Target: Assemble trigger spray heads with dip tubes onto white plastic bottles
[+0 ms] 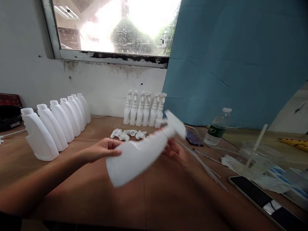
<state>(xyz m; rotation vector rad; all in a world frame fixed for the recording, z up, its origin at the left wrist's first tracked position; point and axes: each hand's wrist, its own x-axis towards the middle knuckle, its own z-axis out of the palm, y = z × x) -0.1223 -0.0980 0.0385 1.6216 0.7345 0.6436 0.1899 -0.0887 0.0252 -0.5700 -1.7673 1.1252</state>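
Observation:
A white plastic spray bottle (137, 156) is held tilted above the wooden table (148, 203), its trigger head (176, 124) pointing up and to the right. My left hand (102, 150) grips the bottle's body from the left. My right hand (175, 150) is closed around the neck just below the trigger head, partly hidden by the bottle. The bottle is blurred by motion.
Several open white bottles (54, 126) stand in a row at the left. Capped spray bottles (144, 109) line the wall, loose trigger heads (127, 134) in front. A water bottle (218, 127), thin tubes (203, 164), a phone (266, 204) and plastic containers (259, 158) lie right.

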